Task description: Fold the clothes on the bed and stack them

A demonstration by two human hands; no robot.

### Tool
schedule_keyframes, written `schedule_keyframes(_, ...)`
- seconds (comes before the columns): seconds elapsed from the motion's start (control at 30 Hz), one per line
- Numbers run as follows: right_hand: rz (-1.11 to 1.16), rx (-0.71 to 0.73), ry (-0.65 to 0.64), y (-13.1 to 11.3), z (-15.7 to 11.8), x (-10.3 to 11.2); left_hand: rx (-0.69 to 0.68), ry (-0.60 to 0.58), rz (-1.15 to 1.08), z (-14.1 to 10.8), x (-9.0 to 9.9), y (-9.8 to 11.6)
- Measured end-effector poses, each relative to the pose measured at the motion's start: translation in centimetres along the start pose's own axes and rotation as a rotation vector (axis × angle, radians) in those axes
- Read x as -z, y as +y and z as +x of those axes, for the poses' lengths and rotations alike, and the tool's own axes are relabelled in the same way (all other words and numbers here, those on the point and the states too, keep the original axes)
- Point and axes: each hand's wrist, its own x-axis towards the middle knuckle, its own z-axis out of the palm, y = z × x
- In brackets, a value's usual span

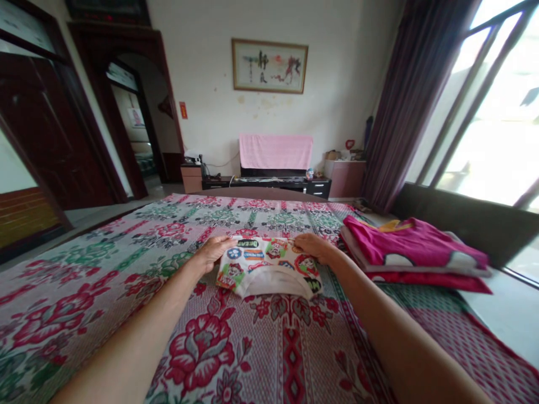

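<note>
Red, green and grey floral woven cloth point(202, 353) spreads across the near surface, giving soft, wide support to the white, cartoon-printed fabric garment point(269, 255) that lies near the middle. Its curved, plain pale opening faces the near side. The left hand point(214, 252) is closed on the far left corner and the right hand point(315, 247) on the far right corner; the hands are apart, with the garment between them. Gripping opposite corners probably keeps it square and the printed panel spread, though some of the fingertips are hidden.

To the right, and a little farther, a stack of folded magenta, pale and red fabric point(412, 247) sits on the patterned cloth, laid flat, likely so the layers stay even.

Beyond the far edge, a low black cabinet with drawers point(320, 188) stands against the wall. Its drawers look shut, so their contents cannot be told. A pink cloth point(275, 150) hangs over a dark, flat object there, perhaps as a dust cover. Right of it, a brownish box-shaped cabinet point(347, 179) bears small items on top; its inside is hidden.
</note>
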Motion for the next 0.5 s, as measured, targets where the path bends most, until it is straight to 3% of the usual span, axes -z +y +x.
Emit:
schedule_keyframes(0.23,0.171,-0.186,-0.118,0.8,-0.3,0.2,0.018,-0.054,0.082,-0.7,0.1,0.2)
schedule_keyframes(0.5,0.307,-0.172,0.111,2.4,-1.1,-0.7,-0.057,-0.082,0.284,-0.6,0.0,-1.0)
